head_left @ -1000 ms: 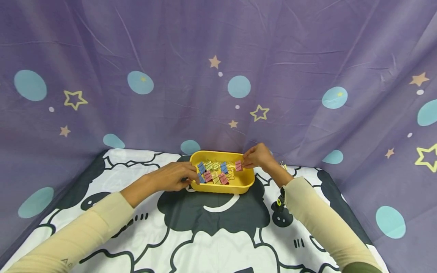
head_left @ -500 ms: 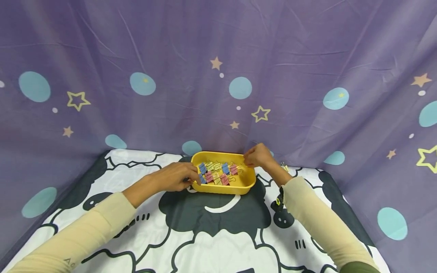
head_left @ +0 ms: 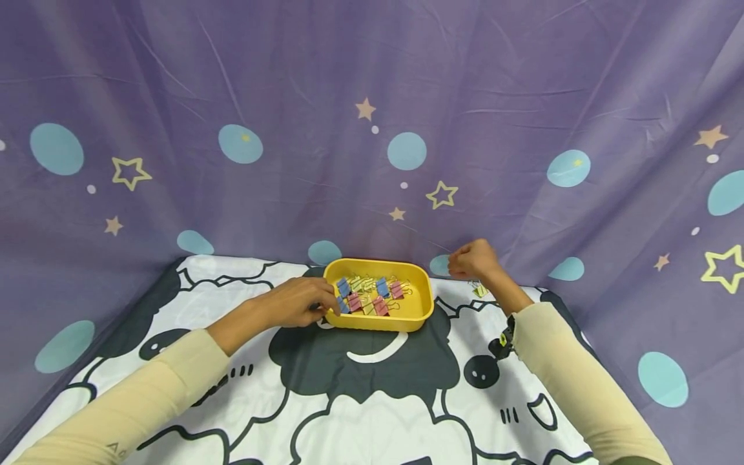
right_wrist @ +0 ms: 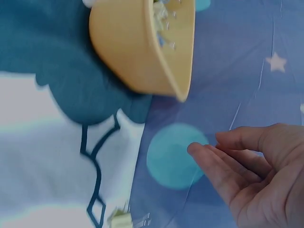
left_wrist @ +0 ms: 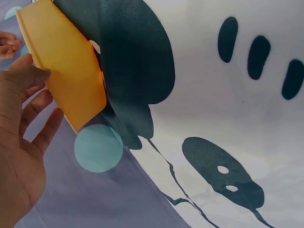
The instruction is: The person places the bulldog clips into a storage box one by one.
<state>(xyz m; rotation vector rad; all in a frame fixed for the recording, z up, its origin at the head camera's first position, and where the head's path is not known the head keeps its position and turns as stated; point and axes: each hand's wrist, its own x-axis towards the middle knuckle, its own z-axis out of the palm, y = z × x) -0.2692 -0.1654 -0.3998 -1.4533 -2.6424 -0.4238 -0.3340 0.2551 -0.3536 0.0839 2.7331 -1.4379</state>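
A yellow tray [head_left: 378,325] stands at the back of the table with several binder clips inside, blue ones [head_left: 382,286], pink ones [head_left: 380,305] and pale yellow ones. My left hand [head_left: 298,301] holds the tray's left end, and in the left wrist view its thumb [left_wrist: 35,76] lies over the rim. To the right of the tray, my right hand [head_left: 475,259] is raised near the table's back edge. Its fingers [right_wrist: 213,168] are loosely bent with nothing between them. Just below that hand lies a yellow-green binder clip [head_left: 479,290], partly visible in the right wrist view.
A white and black cartoon-print cloth [head_left: 378,368] covers the table. Right behind the tray hangs a purple curtain [head_left: 325,194] with stars and blue dots.
My right hand has let go of a pink binder clip in the tray and moved out to the right, towards the yellow-green clip. The left hand stays at the tray.
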